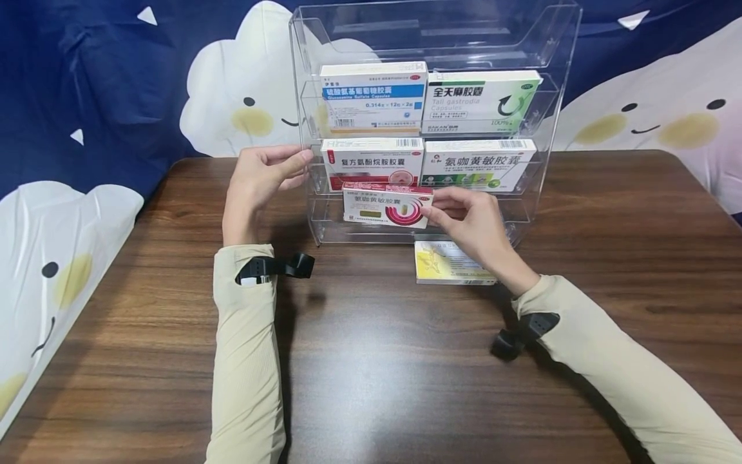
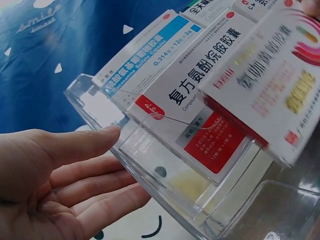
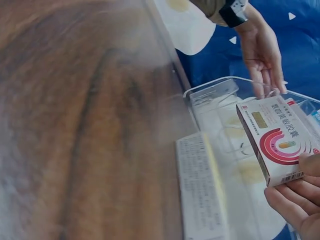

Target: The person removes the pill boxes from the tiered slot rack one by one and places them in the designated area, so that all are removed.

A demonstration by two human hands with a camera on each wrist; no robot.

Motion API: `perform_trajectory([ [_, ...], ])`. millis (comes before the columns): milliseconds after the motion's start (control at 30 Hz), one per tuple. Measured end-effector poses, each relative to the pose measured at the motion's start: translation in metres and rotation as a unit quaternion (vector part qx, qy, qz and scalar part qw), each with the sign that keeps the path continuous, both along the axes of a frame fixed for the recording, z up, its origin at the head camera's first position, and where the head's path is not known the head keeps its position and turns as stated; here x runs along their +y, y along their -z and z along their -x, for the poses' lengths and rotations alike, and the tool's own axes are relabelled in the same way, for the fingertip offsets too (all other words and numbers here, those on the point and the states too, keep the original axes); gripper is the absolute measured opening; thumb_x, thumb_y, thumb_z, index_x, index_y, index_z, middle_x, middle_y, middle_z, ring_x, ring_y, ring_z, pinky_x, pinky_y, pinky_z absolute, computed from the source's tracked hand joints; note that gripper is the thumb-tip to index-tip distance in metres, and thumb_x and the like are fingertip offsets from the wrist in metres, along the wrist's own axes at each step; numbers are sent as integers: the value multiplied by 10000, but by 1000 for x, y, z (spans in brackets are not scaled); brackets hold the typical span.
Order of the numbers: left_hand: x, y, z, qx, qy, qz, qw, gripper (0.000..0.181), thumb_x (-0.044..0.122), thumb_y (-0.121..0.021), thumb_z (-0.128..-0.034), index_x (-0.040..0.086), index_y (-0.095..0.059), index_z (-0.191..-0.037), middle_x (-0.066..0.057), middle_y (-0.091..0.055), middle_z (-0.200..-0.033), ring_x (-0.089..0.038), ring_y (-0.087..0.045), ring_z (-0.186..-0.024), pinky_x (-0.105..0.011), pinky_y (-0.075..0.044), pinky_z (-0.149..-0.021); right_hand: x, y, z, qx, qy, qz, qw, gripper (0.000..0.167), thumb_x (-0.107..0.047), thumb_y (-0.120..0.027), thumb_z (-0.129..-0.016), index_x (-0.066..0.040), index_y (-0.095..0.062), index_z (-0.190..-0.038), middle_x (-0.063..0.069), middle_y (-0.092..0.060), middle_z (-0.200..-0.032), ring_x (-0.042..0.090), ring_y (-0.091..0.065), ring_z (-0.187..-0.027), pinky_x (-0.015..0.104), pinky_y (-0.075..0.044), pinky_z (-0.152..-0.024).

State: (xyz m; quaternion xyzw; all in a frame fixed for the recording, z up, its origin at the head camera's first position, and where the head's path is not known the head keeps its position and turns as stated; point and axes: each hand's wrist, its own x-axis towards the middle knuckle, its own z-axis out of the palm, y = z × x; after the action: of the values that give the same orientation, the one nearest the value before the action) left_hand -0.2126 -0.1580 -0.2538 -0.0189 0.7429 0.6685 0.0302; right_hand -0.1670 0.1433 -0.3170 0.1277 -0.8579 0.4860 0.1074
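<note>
A person's right hand (image 1: 478,222) holds a pink-ringed box (image 1: 385,206) before the lower part of a clear rack (image 1: 359,235), its grip clamped on the box's right end, thumb on the printed face and fingers behind. The box tilts slightly, its right end lower, and overlaps the foot of a red box (image 1: 372,164) in the tier above; whether it touches the rack cannot be told. At the rack's left edge, the left hand (image 1: 257,183) reaches up with its grip apart, fingers extended and thumb tip against the clear side panel. Beside the red box stands a white box (image 1: 478,166) with a green strip along its lower front, while the next tier up carries a blue box (image 1: 373,96) at left and a green box (image 1: 481,103) at right, all with faces forward. A yellow box (image 1: 449,264) lies on the wood-grain worktop (image 1: 359,361) just in front of the rack, partly hidden by the right hand. Pale sleeves (image 1: 246,361) cover both forearms, and a blue backdrop (image 1: 145,84) printed with smiling clouds hangs behind.
</note>
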Motion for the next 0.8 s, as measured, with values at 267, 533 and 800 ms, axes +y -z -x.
perform_trajectory([
  [267,0,0,0,23,-7,126,9999,430,184,-724,-874,-33,-627,-1232,-178,-641,-1228,-143,-690,-949,-230,-572,-852,1,-5,-8,-535,-64,86,9985,262,-133,-740,-861,62,-687,-1028,222,-710,-948,-75,-635,-693,128,-572,-664],
  [533,1,2,1,-12,-53,-42,10000,427,167,-732,-867,-47,-627,-1221,-179,-661,-1180,-157,-699,-912,-235,-577,-839,0,-5,-12,-874,-278,36,9958,250,-128,-732,-868,63,-688,-1023,214,-716,-928,3,-672,-706,186,-594,-659],
  [800,0,2,2,-8,-92,-147,9998,423,154,-736,-863,-58,-628,-1212,-178,-667,-1171,-177,-700,-924,-240,-581,-833,3,-6,-16,-1472,-503,427,9869,257,-107,-706,-887,91,-665,-1045,226,-714,-922,82,-701,-678,283,-617,-672],
])
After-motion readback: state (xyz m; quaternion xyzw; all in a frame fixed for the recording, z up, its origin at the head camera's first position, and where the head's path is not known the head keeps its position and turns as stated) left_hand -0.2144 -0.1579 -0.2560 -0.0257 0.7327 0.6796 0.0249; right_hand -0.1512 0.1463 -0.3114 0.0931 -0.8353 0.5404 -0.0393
